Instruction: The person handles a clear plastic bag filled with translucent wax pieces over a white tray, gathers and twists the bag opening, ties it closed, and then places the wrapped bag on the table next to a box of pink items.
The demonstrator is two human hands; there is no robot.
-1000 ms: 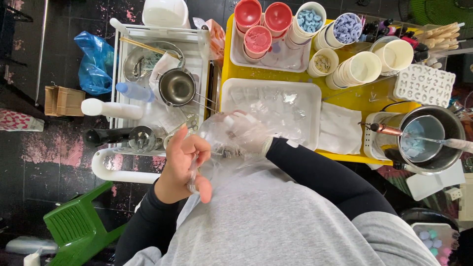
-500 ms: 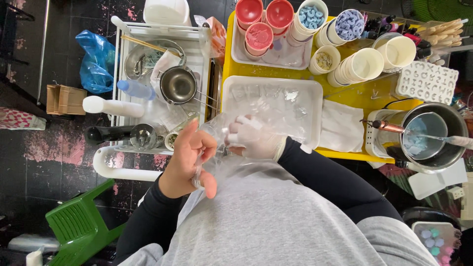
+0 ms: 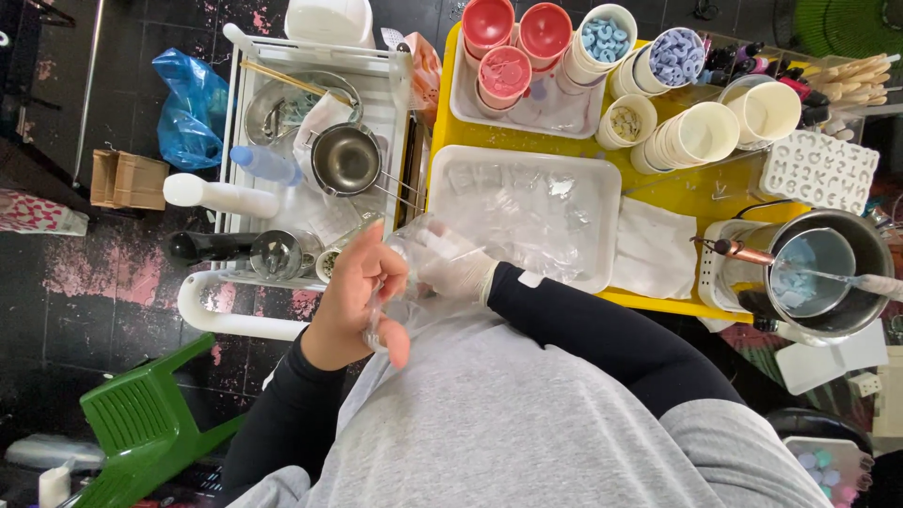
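In the head view, both arms in black sleeves come up from the lower edge and meet in front of the body, just over the near edge of the yellow table [image 3: 701, 193]. The left hand [image 3: 362, 301] is bare. Its fingers are bent and closed, and they pinch the loose edge of a clear plastic glove [image 3: 414, 310], with the thumb pointing down toward the grey apron [image 3: 527, 423]. The right hand [image 3: 456, 273] is inside this glove, with the wrist straight and the fingers pointing toward the left hand; the wrinkled film hides whether they are open or curled. The glove therefore sits between the two hands, close to the chest and just beside the white rectangular tray [image 3: 442, 188], which holds thin, shiny transparent sheets. To the right of the tray lies a soft white paper towel [image 3: 654, 249]. Next comes a round metal pot [image 3: 870, 254] with pale blue content, and above it a flat white mould [image 3: 818, 169] with small hollow shapes. At the far side of the table stand glossy red cups [image 3: 487, 23] and white round tubs [image 3: 602, 38] filled with small blue pieces. To the left is a white wire cart [image 3: 310, 56] with a small steel pan [image 3: 346, 160] and a smooth white bottle [image 3: 221, 196]. On the dark floor are a crumpled blue bag [image 3: 193, 103], a brown cardboard box [image 3: 127, 179] and a green plastic stool [image 3: 141, 423].
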